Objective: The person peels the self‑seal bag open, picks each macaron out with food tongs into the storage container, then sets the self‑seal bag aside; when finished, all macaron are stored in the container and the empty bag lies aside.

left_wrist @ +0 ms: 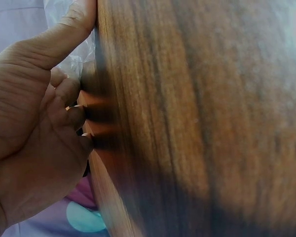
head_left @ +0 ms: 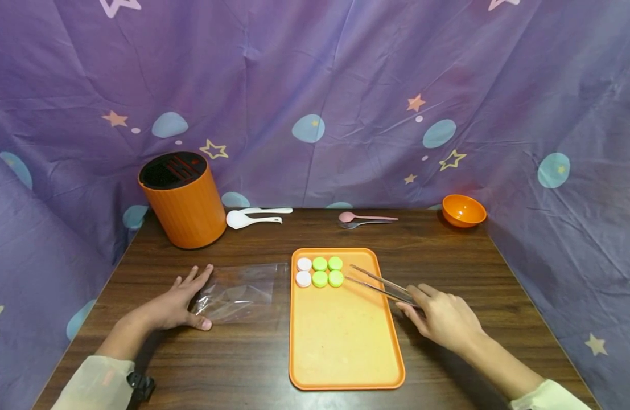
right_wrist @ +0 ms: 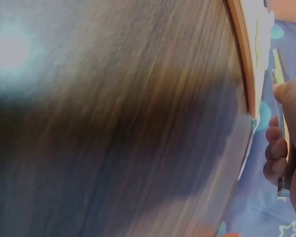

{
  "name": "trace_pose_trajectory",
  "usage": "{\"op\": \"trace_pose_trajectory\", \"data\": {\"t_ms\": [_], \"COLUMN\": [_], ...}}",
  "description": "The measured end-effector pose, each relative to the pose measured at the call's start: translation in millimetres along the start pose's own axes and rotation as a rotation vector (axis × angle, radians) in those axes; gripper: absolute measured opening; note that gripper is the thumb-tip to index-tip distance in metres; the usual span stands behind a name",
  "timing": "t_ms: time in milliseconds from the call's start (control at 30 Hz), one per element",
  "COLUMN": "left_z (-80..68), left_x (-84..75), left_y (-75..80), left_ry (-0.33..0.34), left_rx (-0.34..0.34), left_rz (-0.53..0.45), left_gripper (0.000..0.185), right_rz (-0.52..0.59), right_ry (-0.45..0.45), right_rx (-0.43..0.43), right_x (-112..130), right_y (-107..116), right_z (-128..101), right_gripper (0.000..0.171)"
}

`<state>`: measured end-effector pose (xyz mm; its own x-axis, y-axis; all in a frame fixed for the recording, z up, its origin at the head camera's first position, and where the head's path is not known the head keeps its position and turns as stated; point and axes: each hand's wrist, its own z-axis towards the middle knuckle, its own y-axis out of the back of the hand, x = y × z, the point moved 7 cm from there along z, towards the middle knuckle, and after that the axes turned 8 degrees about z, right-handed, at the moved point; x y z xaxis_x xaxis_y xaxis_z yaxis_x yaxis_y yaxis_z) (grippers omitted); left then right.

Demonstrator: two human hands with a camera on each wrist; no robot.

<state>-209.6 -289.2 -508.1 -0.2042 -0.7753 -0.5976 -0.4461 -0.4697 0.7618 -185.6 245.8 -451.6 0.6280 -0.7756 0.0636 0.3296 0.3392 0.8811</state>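
An orange tray (head_left: 342, 336) lies in the middle of the wooden table. At its far end sit several round caps: white ones (head_left: 304, 271) on the left and green ones (head_left: 328, 271) beside them. My right hand (head_left: 440, 316) rests at the tray's right edge and grips metal tongs (head_left: 378, 284), whose tips point at the green caps. The right wrist view shows the fingers (right_wrist: 276, 153) curled round the tongs (right_wrist: 282, 148). My left hand (head_left: 178, 302) lies flat on the table, its thumb (left_wrist: 64, 34) pressing a clear plastic bag (head_left: 238, 291) left of the tray.
An orange knife block (head_left: 181, 199) stands at the back left. White spoons (head_left: 253, 216), a pink spoon (head_left: 366, 217) and a metal spoon lie along the back edge. An orange bowl (head_left: 463, 210) sits back right. Purple star-patterned cloth (head_left: 315, 85) walls the table in.
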Motion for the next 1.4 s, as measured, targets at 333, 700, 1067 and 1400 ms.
{"op": "trace_pose_trajectory", "data": {"t_ms": [333, 700, 1067, 1400], "left_z": [-1.5, -2.5, -2.0, -2.2], "left_x": [-3.5, -7.0, -5.1, -3.4], "left_y": [0.8, 1.9, 1.4, 0.9], "left_ry": [0.002, 0.048, 0.044, 0.052], "left_rx": [0.009, 0.022, 0.008, 0.008], "left_rz": [0.011, 0.053, 0.042, 0.066], "left_gripper": [0.141, 0.139, 0.141, 0.14], "right_rz": [0.025, -0.031, -0.031, 0.109], "right_ry": [-0.304, -0.489, -0.569, -0.622], "right_rx": [0.048, 0.074, 0.102, 0.24], "right_x": [-40, -69, -82, -78], "right_y": [6, 8, 3, -3], "right_z": [-17, -35, -43, -34], "right_gripper": [0.04, 0.042, 0.042, 0.036]}}
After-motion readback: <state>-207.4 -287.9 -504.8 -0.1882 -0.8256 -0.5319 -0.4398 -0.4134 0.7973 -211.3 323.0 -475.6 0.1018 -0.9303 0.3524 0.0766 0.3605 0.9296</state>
